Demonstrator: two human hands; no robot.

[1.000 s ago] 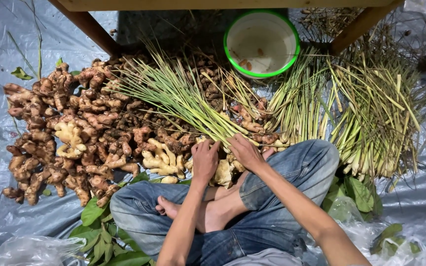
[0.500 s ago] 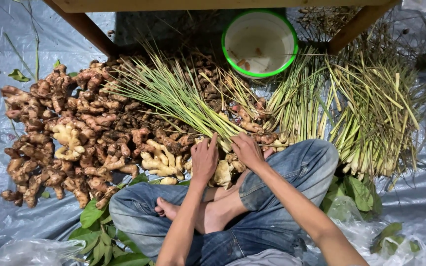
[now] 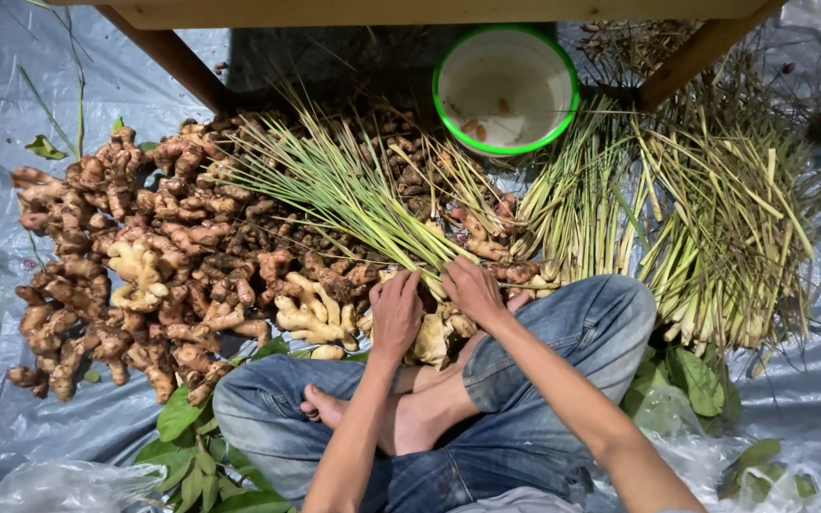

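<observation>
**Lemongrass bundle in hand, big heap waiting**

Both hands are closing on the base of a lemongrass bundle (image 3: 353, 195) lying over the ginger pile (image 3: 154, 266): left hand (image 3: 396, 313) and right hand (image 3: 472, 290) are gripping its pale stalk ends. Judging by the loose lemongrass heap (image 3: 705, 218) alongside, most work is remaining. The stalks are looking green, long, fanned out.

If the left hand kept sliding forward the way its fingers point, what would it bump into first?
Probably the bundle of lemongrass stalks: the left hand points up and away from the body, its fingertips right at the stalks' base among the ginger roots. Depth is hard to judge.
</observation>
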